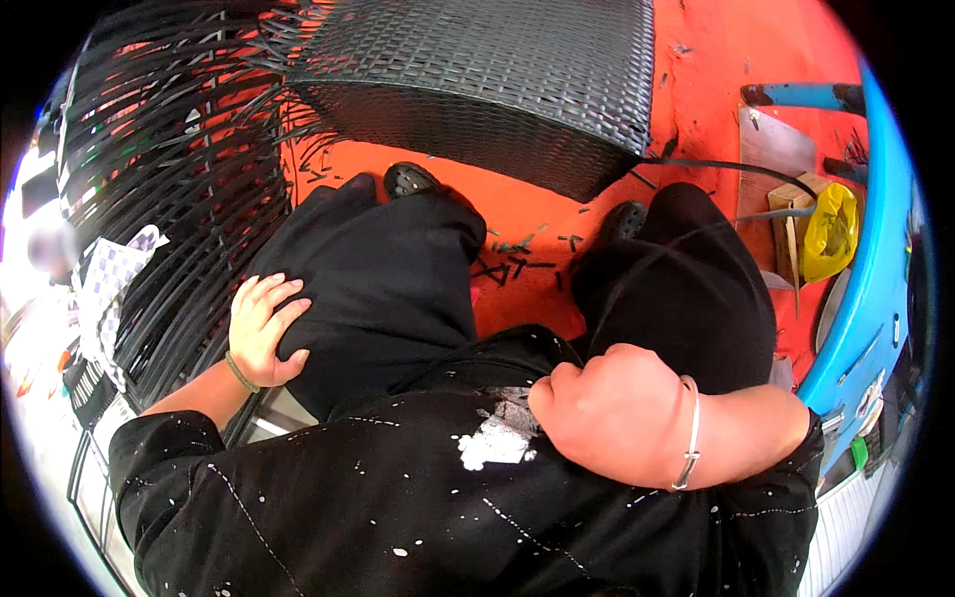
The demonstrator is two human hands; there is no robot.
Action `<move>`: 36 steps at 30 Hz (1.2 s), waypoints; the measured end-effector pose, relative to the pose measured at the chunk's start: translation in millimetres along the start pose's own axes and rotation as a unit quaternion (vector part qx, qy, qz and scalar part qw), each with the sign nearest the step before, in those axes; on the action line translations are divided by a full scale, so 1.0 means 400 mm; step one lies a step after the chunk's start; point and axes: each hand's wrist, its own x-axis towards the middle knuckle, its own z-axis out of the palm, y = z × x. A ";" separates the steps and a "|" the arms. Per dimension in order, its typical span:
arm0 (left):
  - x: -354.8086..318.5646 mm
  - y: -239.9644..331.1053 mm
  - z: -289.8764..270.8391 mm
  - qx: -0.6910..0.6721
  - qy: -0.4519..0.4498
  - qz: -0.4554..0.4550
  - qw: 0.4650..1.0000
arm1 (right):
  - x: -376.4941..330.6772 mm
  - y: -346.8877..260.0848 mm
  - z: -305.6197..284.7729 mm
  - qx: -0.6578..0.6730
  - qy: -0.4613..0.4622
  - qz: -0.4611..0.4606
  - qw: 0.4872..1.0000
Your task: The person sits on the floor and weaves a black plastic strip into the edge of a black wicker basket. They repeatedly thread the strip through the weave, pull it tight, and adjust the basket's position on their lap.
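Left fingers point(274, 298) spread on black-trousered thigh point(388, 289), right hand point(607, 413) fisted; woven black panel point(487, 80) ahead.

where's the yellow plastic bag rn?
In the head view, the yellow plastic bag sits at the far right on the orange floor, against a small cardboard box and beside the blue curved rim, beyond the person's right knee.

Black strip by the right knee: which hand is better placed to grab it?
Probably right. The right hand is a closed fist at the chest, beside the right knee, where the black strip curves past. The left hand lies flat on the left thigh, across the body.
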 end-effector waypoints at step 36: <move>0.011 0.010 0.017 0.031 -0.013 0.029 0.999 | -0.025 -0.030 0.036 0.125 -0.054 -0.033 0.990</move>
